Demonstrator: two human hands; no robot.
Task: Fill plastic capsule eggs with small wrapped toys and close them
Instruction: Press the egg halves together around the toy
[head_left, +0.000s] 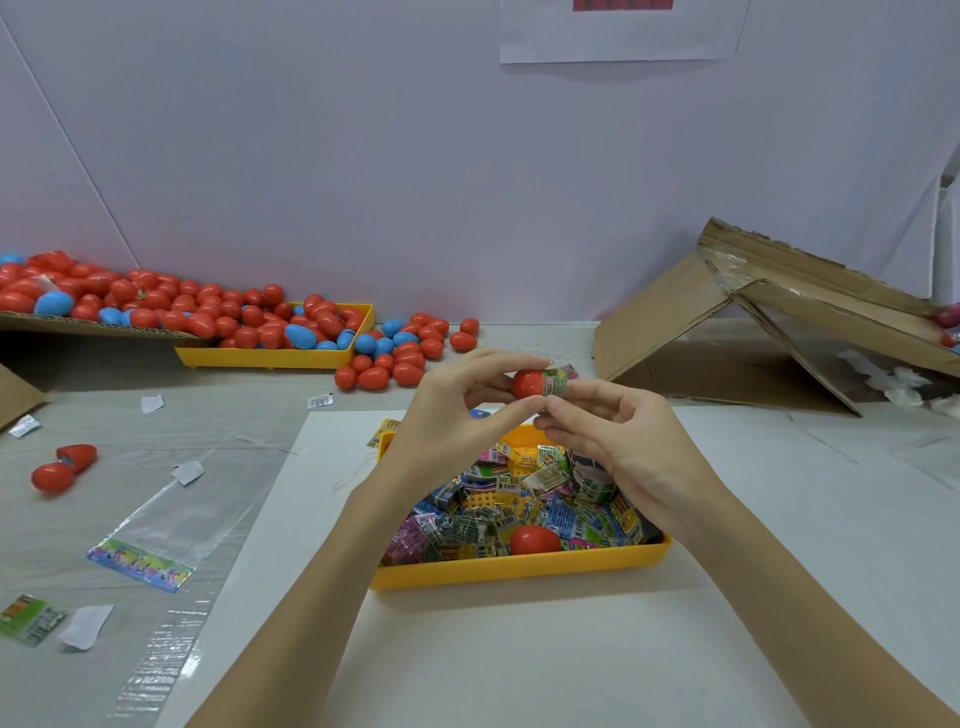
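Nearest the camera, low in the frame's centre, a yellow tray (519, 569) sits on a white sheet (519, 649) and holds a heap of small wrapped toys (498, 514), with one red egg half (535, 539) lying among them near the front wall. Just above the tray, mid-frame, both hands meet. The left hand (457, 410) curls its fingers and thumb around a red capsule half (529, 383), open end facing right. The right hand (618, 436) pinches a wrapped toy (557, 380) at that opening, fingertips narrow on the wrapper; the toy is partly inside the half.

At the left edge, an opened red egg (62, 467) lies on the grey table (249, 395), beside clear plastic bags (156, 530) and paper scraps.

Farther back, upper left, a second yellow tray (270, 357) and a cardboard flap (78, 325) carry a heap of red and blue eggs (208, 312), some spilled onto the table. At upper right, a tipped cardboard box (753, 322) lies against the pale wall (415, 156).
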